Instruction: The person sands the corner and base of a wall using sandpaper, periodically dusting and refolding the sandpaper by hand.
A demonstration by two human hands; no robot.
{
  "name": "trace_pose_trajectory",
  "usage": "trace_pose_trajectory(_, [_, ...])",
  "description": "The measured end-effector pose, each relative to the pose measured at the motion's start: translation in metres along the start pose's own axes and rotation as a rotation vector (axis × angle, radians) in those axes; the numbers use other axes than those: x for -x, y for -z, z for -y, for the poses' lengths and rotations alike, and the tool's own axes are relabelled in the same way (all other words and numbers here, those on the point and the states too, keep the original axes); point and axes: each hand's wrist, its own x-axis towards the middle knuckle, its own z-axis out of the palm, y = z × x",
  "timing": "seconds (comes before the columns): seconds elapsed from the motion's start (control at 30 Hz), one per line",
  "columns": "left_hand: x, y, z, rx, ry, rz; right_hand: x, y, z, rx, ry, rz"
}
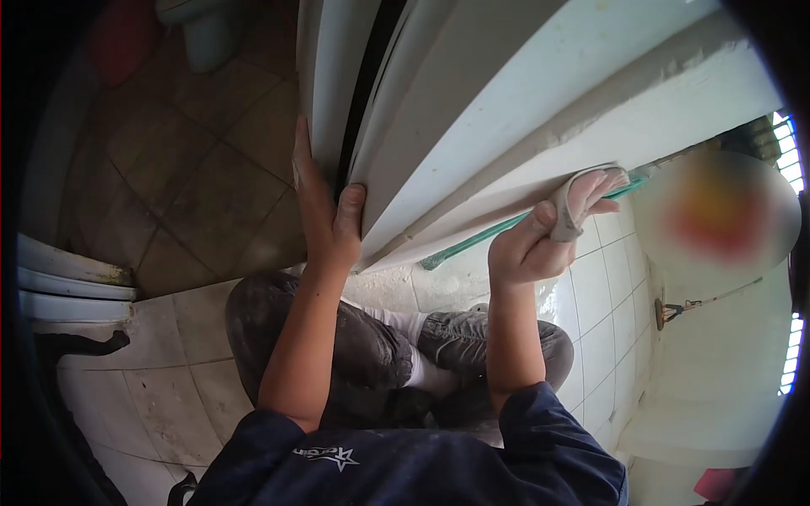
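Note:
My left hand is wrapped around the lower edge of a white door frame, thumb on the near side and fingers on the far side. A dark strip runs along the frame beside it. In my right hand is a bent piece of sandpaper, pale and dusty, curled around the fingers. This hand is up against the white wall next to the frame, just below a rough plastered ridge.
A green strip lies along the foot of the wall. My crossed legs rest on dusty pale floor tiles. Beyond the frame are brown tiles and a toilet base. White ridged panels stand left; a long-handled tool lies right.

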Motion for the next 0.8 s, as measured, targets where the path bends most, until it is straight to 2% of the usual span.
trace_pose_trajectory(0.03, [0.001,0.0,-0.001,-0.015,0.016,-0.001,-0.004,-0.001,0.001,-0.034,-0.005,-0.033])
trace_pose_trajectory(0.1, [0.002,0.002,-0.006,-0.043,0.04,0.0,0.057,-0.016,-0.007,-0.115,-0.054,-0.051])
trace_pose_trajectory(0.2, [0.001,0.002,-0.007,-0.042,0.043,0.001,0.155,-0.037,-0.017,-0.025,0.075,0.073])
trace_pose_trajectory(0.33, [0.004,0.003,-0.014,-0.1,0.0,0.031,0.044,-0.026,-0.018,-0.09,0.129,-0.133])
trace_pose_trajectory(0.4, [0.003,0.0,-0.009,-0.028,0.064,0.014,0.033,-0.011,-0.015,-0.051,0.12,-0.127])
trace_pose_trajectory(0.53, [0.0,0.001,-0.006,-0.051,0.018,0.022,0.009,-0.014,-0.012,-0.034,0.158,-0.152])
trace_pose_trajectory(0.6, [-0.001,0.003,-0.027,-0.154,-0.042,0.016,0.111,-0.028,-0.038,-0.042,0.144,-0.022])
trace_pose_trajectory(0.63, [0.0,0.003,-0.027,-0.16,-0.037,0.016,0.135,-0.024,-0.026,-0.018,0.015,0.073])
trace_pose_trajectory(0.7, [0.002,0.003,-0.015,-0.122,0.005,0.018,0.114,-0.024,-0.026,-0.048,0.021,0.011])
trace_pose_trajectory(0.8, [0.005,0.001,-0.008,-0.045,0.057,0.03,0.032,-0.015,-0.023,-0.016,0.051,-0.092])
